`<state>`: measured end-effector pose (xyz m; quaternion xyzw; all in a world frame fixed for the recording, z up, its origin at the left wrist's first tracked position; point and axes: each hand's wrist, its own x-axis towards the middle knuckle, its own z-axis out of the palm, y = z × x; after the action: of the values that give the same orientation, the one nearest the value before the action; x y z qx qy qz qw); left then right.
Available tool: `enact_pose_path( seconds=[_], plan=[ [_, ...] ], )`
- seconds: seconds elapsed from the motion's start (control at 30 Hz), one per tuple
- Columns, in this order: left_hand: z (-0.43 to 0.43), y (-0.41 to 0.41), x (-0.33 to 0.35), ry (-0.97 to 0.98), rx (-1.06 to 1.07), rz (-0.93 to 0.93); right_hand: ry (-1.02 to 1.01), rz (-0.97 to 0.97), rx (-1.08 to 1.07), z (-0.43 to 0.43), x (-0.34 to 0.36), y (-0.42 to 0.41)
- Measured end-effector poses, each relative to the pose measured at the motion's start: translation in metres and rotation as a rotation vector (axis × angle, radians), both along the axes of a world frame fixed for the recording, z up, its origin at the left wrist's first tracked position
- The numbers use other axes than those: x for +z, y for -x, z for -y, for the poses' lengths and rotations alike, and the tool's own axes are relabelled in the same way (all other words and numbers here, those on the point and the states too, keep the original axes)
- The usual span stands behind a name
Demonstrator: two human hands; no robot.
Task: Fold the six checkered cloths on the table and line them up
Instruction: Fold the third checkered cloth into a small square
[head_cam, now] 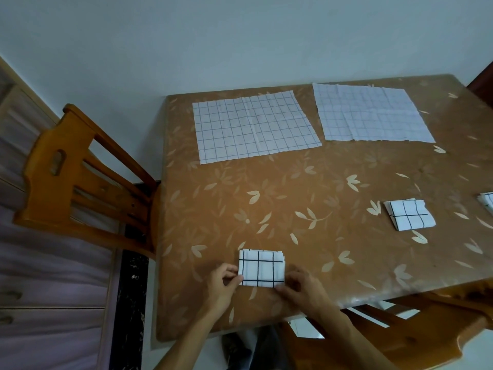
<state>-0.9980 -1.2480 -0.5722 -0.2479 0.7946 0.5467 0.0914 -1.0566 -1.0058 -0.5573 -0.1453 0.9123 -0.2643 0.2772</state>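
A small folded white cloth with dark check lines (261, 268) lies near the table's front edge. My left hand (222, 285) pinches its left edge. My right hand (300, 289) pinches its lower right corner. Another folded cloth (409, 214) lies to the right, and the corner of a third folded cloth (486, 202) shows at the right frame edge. Two unfolded checkered cloths lie flat at the back: one on the left (253, 126), one on the right (370, 116).
The table (333, 182) wears a brown leaf-patterned cover. A wooden chair (72, 169) stands against its left side. Another wooden chair (400, 324) sits at the front right corner. A wall rises behind the table.
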Motion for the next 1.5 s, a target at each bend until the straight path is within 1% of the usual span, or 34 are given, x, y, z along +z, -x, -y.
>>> enact_pose_path(
  seconds=[0.07, 0.17, 0.27, 0.33, 0.47, 0.57, 0.63, 0.7, 0.77, 0.8, 0.83, 0.87, 0.93, 1.0, 1.03, 1.1, 1.17, 1.27, 1.33, 1.4, 1.5],
  plan=[
    [-0.001, 0.0, 0.001, 0.014, 0.013, -0.003, -0.016, -0.036, -0.024, 0.002, -0.001, -0.002],
    [-0.003, 0.0, 0.0, 0.061, 0.04, -0.003, -0.039, -0.035, -0.109, 0.009, 0.0, -0.001],
    [-0.01, 0.003, 0.007, 0.118, 0.066, -0.01, -0.073, -0.036, -0.15, 0.015, 0.0, 0.001],
    [-0.015, 0.005, 0.016, 0.183, 0.052, -0.008, -0.109, -0.043, -0.169, 0.02, 0.003, 0.001],
    [-0.021, 0.007, 0.025, 0.339, 0.03, 0.007, -0.161, -0.126, -0.225, 0.03, 0.011, -0.004],
    [-0.024, 0.007, 0.032, 0.438, 0.001, 0.037, -0.202, -0.116, -0.295, 0.034, 0.013, -0.008],
    [-0.024, 0.008, 0.036, 0.59, -0.094, 0.045, -0.194, -0.112, -0.33, 0.036, 0.011, -0.012],
    [-0.025, 0.009, 0.035, 0.772, -0.257, -0.026, -0.181, -0.093, -0.368, 0.038, 0.012, -0.015],
    [-0.028, 0.007, 0.028, 0.886, -0.474, -0.109, -0.154, -0.07, -0.409, 0.04, 0.013, -0.018],
    [-0.031, 0.007, 0.024, 0.939, -0.551, -0.151, -0.143, -0.089, -0.418, 0.04, 0.013, -0.018],
    [-0.033, 0.007, 0.02, 0.972, -0.589, -0.193, -0.138, -0.164, -0.405, 0.041, 0.013, -0.018],
    [-0.035, 0.008, 0.019, 0.985, -0.611, -0.209, -0.141, -0.279, -0.357, 0.042, 0.011, -0.018],
    [-0.038, 0.01, 0.019, 0.964, -0.646, -0.18, -0.159, -0.459, -0.182, 0.046, 0.008, -0.015],
    [-0.039, 0.011, 0.017, 0.961, -0.666, -0.138, -0.197, -0.548, 0.048, 0.052, 0.004, -0.011],
    [-0.037, 0.012, 0.017, 0.96, -0.68, -0.127, -0.22, -0.564, 0.147, 0.054, 0.0, -0.01],
    [-0.033, 0.013, 0.016, 0.983, -0.711, -0.123, -0.258, -0.491, 0.255, 0.052, -0.008, -0.011],
    [-0.03, 0.013, 0.013, 1.01, -0.725, -0.137, -0.3, -0.417, 0.29, 0.046, -0.016, -0.014],
    [-0.03, 0.014, 0.015, 0.994, -0.726, -0.09, -0.329, -0.312, 0.235, 0.038, -0.015, -0.012],
    [-0.031, 0.016, 0.017, 1.002, -0.734, -0.047, -0.322, -0.298, 0.212, 0.033, -0.009, -0.007],
    [-0.033, 0.019, 0.019, 1.01, -0.733, -0.014, -0.315, -0.278, 0.239, 0.032, 0.001, -0.002],
    [-0.037, 0.027, 0.023, 1.02, -0.7, 0.001, -0.265, -0.301, 0.177, 0.04, 0.017, 0.013]
  ],
)
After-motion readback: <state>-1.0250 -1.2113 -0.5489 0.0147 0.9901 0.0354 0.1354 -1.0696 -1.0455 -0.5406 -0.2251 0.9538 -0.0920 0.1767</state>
